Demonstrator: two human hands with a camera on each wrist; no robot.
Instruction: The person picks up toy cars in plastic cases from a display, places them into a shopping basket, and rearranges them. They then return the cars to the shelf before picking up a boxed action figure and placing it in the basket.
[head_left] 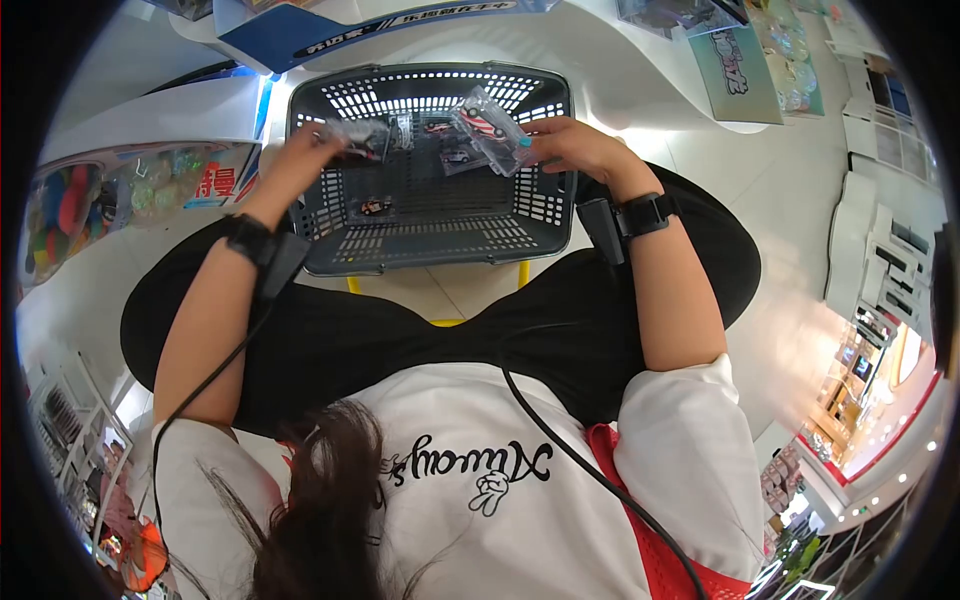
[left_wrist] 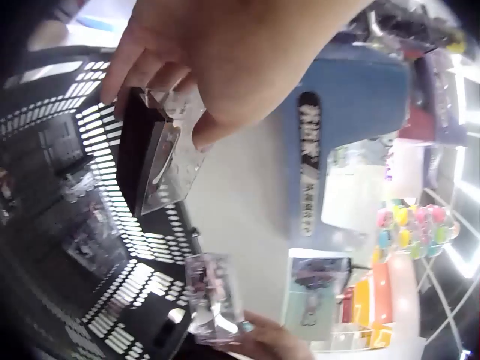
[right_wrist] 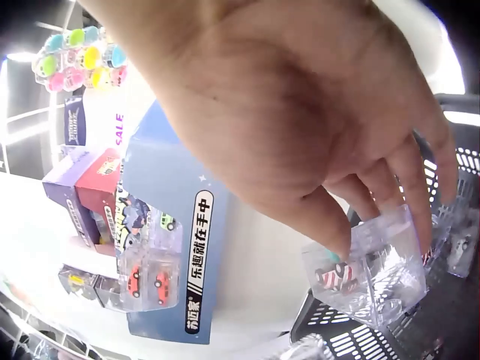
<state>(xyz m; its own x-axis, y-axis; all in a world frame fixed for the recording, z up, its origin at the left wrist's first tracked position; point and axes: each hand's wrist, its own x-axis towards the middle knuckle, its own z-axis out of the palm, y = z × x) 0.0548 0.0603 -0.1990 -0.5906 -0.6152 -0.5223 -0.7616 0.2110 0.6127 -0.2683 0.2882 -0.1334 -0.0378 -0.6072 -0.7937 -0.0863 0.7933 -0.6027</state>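
The left hand (head_left: 308, 157) is gripping a dark-based clear box (left_wrist: 169, 161); the right hand (head_left: 585, 148) is pinching a striped-car box (head_left: 485, 122), both above the basket (head_left: 440, 252). They are probably handling light, stiff, slippery; opposite edges are likely offering the surest grip.

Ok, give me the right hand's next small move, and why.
Perhaps lift slightly: the right hand grips a striped car's clear case, which in the head view overlaps a silver car's case in the basket, so they might knock.
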